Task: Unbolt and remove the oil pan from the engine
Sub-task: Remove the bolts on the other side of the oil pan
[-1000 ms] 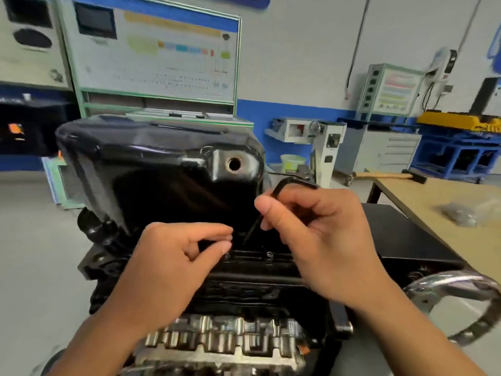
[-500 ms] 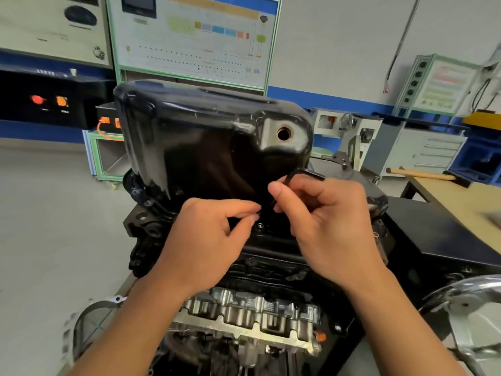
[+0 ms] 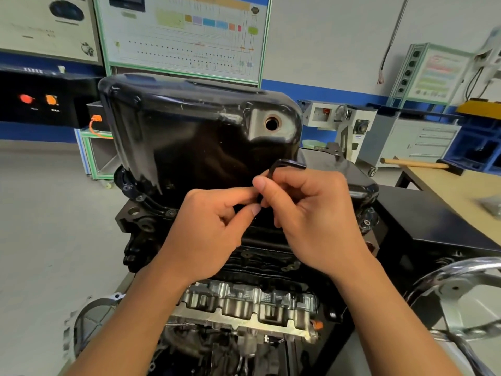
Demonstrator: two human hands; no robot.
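A glossy black oil pan (image 3: 189, 137) sits on top of the upturned engine (image 3: 252, 302), its open drain hole (image 3: 272, 123) facing me. Bolts (image 3: 171, 212) show along the pan's flange at the left. My right hand (image 3: 311, 213) is closed around a black L-shaped hex key (image 3: 287, 165), whose short arm sticks out above the fingers. My left hand (image 3: 208, 232) pinches the key's lower shaft with thumb and forefinger, just in front of the pan's near flange. The key's tip and the bolt under it are hidden by my fingers.
A chrome stand wheel (image 3: 461, 291) is at the lower right. A wooden bench (image 3: 455, 191) with a hammer (image 3: 417, 164) stands to the right. Training panels (image 3: 184, 36) and cabinets (image 3: 417, 139) line the back wall. Bare floor (image 3: 48, 226) lies to the left.
The view has swung left and moved closer, so the pan sits more central. My hands have closed together; the left fingertips now touch the key next to my right thumb.
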